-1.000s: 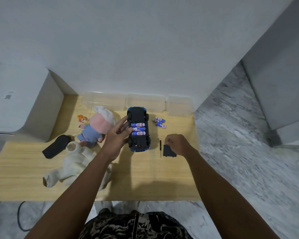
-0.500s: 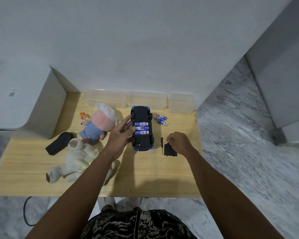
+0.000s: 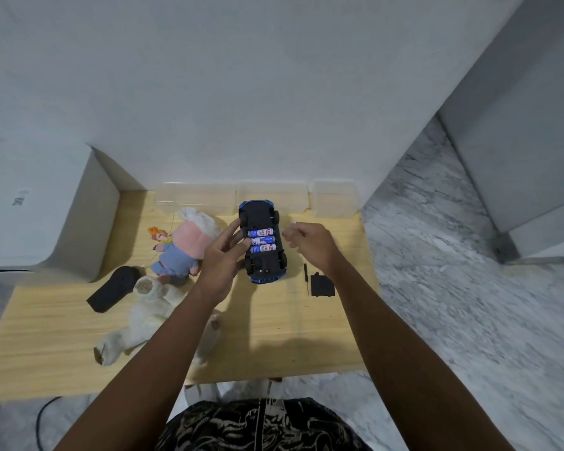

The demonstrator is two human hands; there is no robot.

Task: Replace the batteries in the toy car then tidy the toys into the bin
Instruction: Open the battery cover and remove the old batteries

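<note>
Right hand (image 3: 310, 244) moved up — beside car (image 3: 263, 245)

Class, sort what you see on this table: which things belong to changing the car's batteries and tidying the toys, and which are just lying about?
Belonging to the job:
toy car, upside down
batteries in its bay
battery cover
screwdriver
pink plush doll
white plush toy
clear bins

Lying about:
black remote-like object
white appliance
</note>
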